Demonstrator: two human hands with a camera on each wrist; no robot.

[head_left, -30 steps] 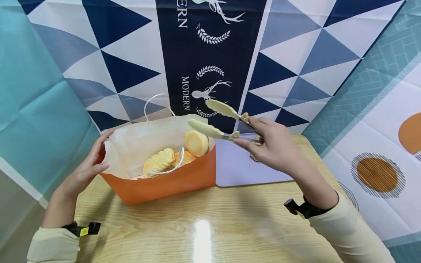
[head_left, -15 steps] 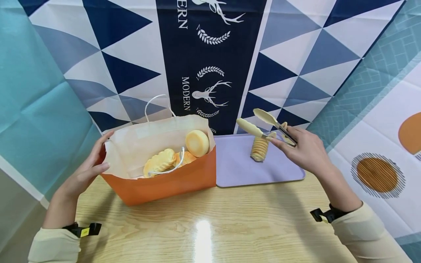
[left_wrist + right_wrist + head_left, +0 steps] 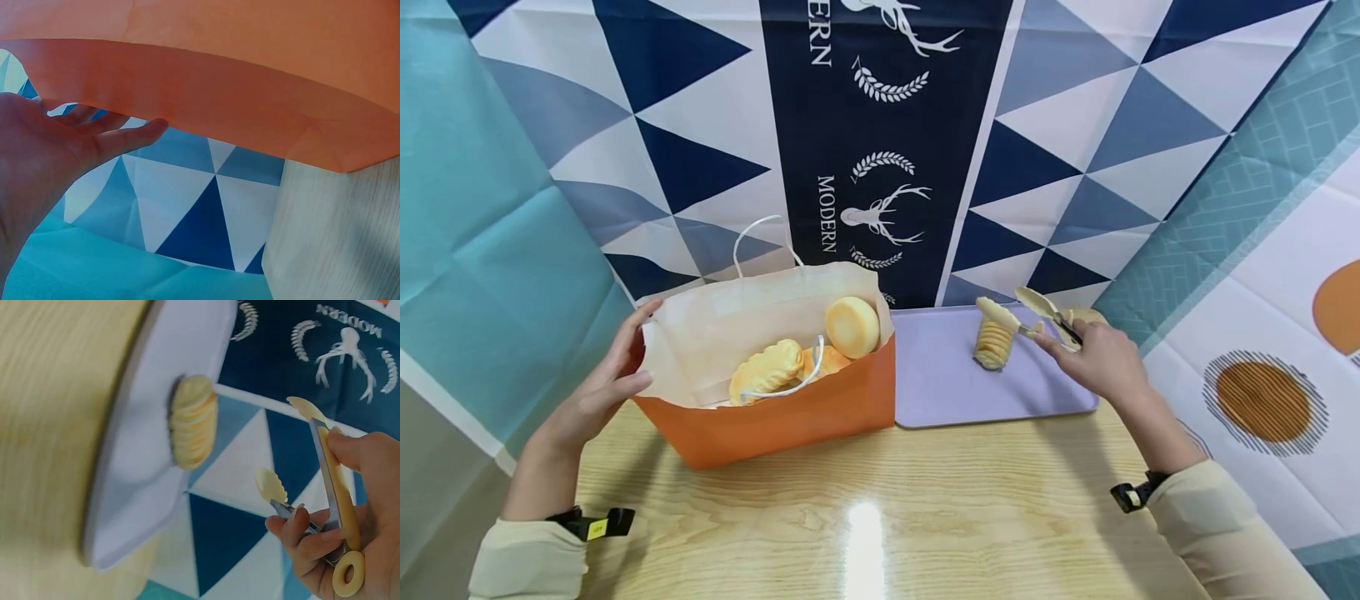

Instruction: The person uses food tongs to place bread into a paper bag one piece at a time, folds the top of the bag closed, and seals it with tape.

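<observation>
My right hand (image 3: 1101,358) grips a pair of cream-tipped tongs (image 3: 334,481), their two arms spread apart. In the head view one tong tip overlaps a ridged, twisted bread roll (image 3: 993,343) on the lilac tray (image 3: 932,392); the right wrist view shows the roll lying apart from the tongs. My left hand (image 3: 597,379) rests against the left side of an orange paper bag (image 3: 790,437), thumb and fingers spread with the side between them. Inside the bag lie a round bun (image 3: 852,327), a ridged bread (image 3: 769,367) and another bread (image 3: 829,362) partly hidden by the front.
The bag's white cord handle (image 3: 760,223) stands up at the back, and another droops over the front. Bag and tray sit side by side on a wooden table (image 3: 760,525), close to the patterned cloth wall (image 3: 711,108) behind them.
My right hand has carried the spread tongs from above the bag's right end rightward and down to the roll on the tray. The left hand has stayed at the bag.
</observation>
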